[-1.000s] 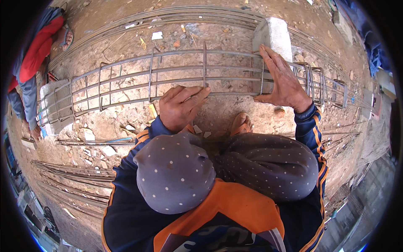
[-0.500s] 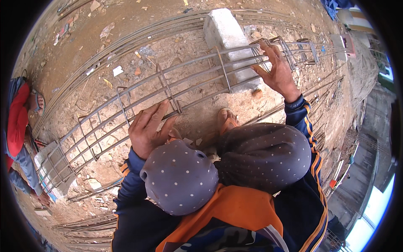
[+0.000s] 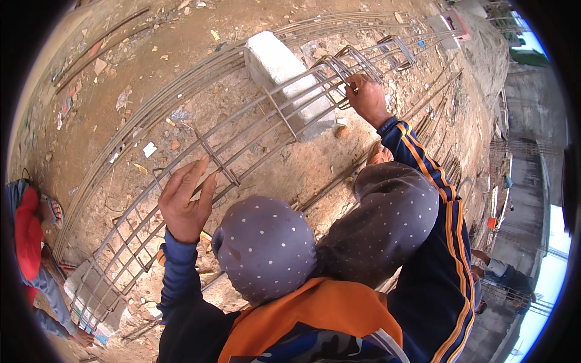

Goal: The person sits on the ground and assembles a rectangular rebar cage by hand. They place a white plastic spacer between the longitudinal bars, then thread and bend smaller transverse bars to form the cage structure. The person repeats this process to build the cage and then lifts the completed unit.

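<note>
A long rebar cage [image 3: 279, 114] of steel bars with rectangular stirrups runs diagonally in front of me, from lower left to upper right. My left hand [image 3: 187, 199] lies at the cage, fingers stretched and thumb apart, beside a stirrup [image 3: 213, 156]; whether its fingertips press on the steel I cannot tell. My right hand [image 3: 368, 100] is farther up the cage, its fingers curled round a stirrup at the near side. Several more stirrups [image 3: 363, 63] sit bunched close to that hand. A pale concrete block [image 3: 275, 57] stands under the cage between my hands.
Loose rebars [image 3: 130, 121] lie along the cage's far side. Another block [image 3: 85, 284] supports the lower-left end, where a co-worker in a red garment [image 3: 29, 236] is close by. Rubble dots the dirt ground. Another person [image 3: 508, 275] appears at the right.
My right hand has gone from spread fingers over the bars to a curled grip on a stirrup. My left hand has lifted slightly and its fingers have opened. The view has shifted toward the right.
</note>
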